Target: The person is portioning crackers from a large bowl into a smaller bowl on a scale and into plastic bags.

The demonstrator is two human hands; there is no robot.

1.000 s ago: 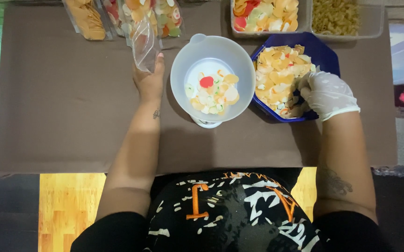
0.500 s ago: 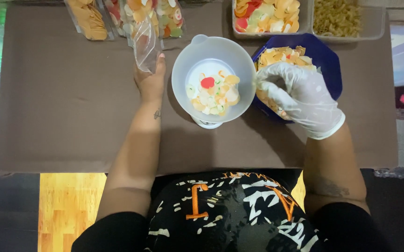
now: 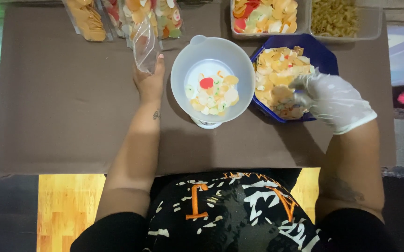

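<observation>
Right hand (image 3: 333, 100), gloved, fingers (image 3: 304, 84) half curled, touching chips (image 3: 281, 77) in the blue bowl (image 3: 325, 53); grasp unclear. Left hand (image 3: 149, 79) pinches a clear bag (image 3: 144, 44) above its fingertips.

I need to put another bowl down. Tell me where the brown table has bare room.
The widest bare stretch of the brown table lies left of the left hand. A bare strip runs along the near edge below the white bowl. The far edge and the blue bowl side are crowded.
</observation>
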